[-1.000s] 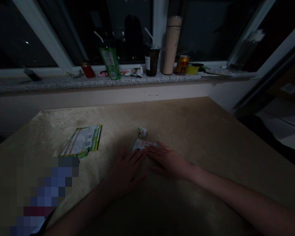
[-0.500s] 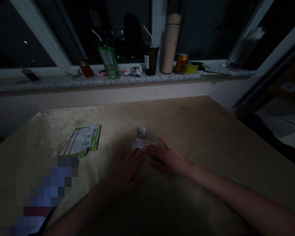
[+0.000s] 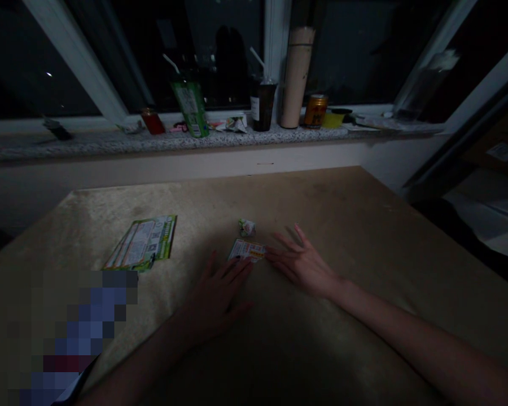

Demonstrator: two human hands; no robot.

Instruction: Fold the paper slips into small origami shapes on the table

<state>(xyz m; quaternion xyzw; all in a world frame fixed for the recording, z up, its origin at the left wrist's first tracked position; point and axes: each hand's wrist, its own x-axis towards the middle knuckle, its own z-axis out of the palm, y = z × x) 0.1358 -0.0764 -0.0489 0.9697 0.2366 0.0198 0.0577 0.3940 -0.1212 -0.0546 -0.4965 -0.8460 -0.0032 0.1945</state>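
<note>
Card (image 3: 256, 251), small and printed, lies partly under the fingertips of the left hand (image 3: 215, 290), whose fingers are loosely spread. The right hand (image 3: 309, 269), fingers fanned wide, ends at its right edge (touching or not, I cannot tell). Beyond the fingertips sits a crumpled wrapper (image 3: 246, 227); fanned leaflets (image 3: 141, 242) lie left of the left fingers.

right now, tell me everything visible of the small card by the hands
The small card looks thin and flat, pale with coloured print and an orange-yellow patch; paper or plastic, unclear which. It lies on the table, the left hand partly over its near edge, the right hand by its right edge, a crumpled wrapper just beyond.
</note>
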